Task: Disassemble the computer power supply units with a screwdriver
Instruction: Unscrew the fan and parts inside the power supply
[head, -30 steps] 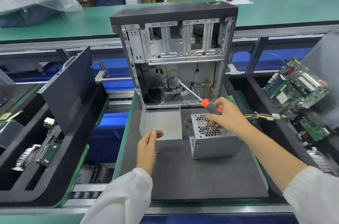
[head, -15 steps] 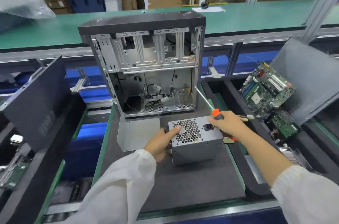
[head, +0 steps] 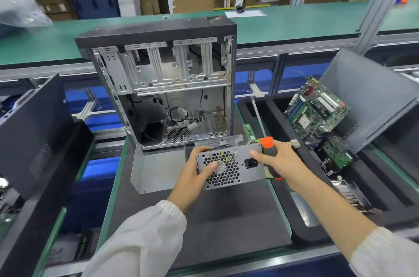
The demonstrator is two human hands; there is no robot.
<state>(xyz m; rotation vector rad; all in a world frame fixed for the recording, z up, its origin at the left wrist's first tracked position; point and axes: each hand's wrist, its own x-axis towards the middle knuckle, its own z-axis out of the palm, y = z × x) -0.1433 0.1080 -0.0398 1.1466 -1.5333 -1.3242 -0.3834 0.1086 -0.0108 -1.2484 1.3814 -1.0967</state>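
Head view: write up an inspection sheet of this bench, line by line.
Surface: dark mat with green edging, bare near the person.
Job's things: power supply held up above the mat, fan grille facing the camera; screwdriver, shaft pointing up and away.
Clutter: open case standing upright behind; loose metal panel at its foot.
Grippers: left hand grips the supply's left edge; right hand holds the screwdriver handle and touches the supply.
Cables: thin wires inside the case; a white connector behind the right hand.
Surroundings: circuit boards in the right tray; green conveyor beyond.
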